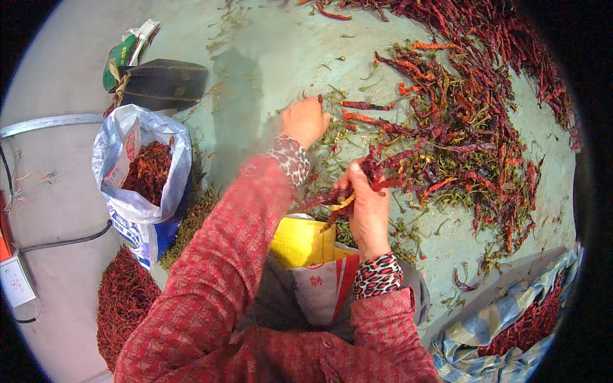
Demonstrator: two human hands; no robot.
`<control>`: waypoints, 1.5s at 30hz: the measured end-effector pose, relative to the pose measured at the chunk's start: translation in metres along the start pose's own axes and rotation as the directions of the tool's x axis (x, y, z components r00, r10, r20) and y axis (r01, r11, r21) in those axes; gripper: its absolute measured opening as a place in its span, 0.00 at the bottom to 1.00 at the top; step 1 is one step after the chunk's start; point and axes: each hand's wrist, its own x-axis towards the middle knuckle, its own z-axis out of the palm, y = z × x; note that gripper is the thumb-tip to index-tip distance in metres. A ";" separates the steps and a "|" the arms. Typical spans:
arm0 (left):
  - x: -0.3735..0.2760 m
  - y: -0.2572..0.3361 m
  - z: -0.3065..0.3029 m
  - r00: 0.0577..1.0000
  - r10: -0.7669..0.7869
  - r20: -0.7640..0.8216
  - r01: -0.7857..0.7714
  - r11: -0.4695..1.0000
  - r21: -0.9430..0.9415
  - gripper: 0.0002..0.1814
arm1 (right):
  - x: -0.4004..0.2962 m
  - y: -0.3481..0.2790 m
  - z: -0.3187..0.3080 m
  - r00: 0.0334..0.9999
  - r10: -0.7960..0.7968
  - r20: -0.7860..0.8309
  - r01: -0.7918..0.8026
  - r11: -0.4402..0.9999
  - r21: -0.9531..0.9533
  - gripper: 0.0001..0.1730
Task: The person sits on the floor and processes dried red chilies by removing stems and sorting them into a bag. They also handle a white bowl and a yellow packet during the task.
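Note:
My right hand [368,210] is closed around a bunch of dried red chili peppers [337,200], which stick out on both sides of the fist. A yellow-orange one shows among them. Farther out, my left hand [304,119] is curled over the floor near loose chili stems [330,139]; its fingertips are turned away, so I cannot tell whether they pinch anything. Between my legs stands an opened bag, yellow inside [297,242], below both wrists. A heap of dried chilies mixed with green stems [459,124] spreads to the right of my hands.
A white-and-blue woven sack [107,177] of chili pieces stands at left, beside a dark red pile [125,297]. Beyond it lies a dark flat piece [163,84]. A checked sack [459,330] sits at lower right. More chilies [493,33] lie at the far right. A black cable [67,244] crosses the left floor.

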 end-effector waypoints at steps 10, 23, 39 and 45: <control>-0.054 -0.074 -0.011 0.995 -0.009 0.102 0.071 0.776 -0.627 0.10 | 0.003 0.000 -0.003 0.996 -0.023 -0.089 0.012 0.992 -0.123 0.10; -0.142 -0.025 -0.021 0.959 0.271 0.084 -0.129 0.680 -0.722 0.07 | -0.006 0.009 0.006 0.978 0.045 0.203 0.051 0.895 -0.443 0.11; -0.121 -0.037 0.003 0.989 0.147 -0.024 -0.131 0.785 -0.606 0.13 | -0.007 0.002 0.007 0.993 -0.108 0.046 0.117 0.934 -0.338 0.08; -0.066 -0.050 0.006 0.992 -0.080 -0.097 0.066 0.989 -0.135 0.15 | -0.004 -0.004 0.010 0.997 0.024 0.075 -0.019 0.998 -0.057 0.09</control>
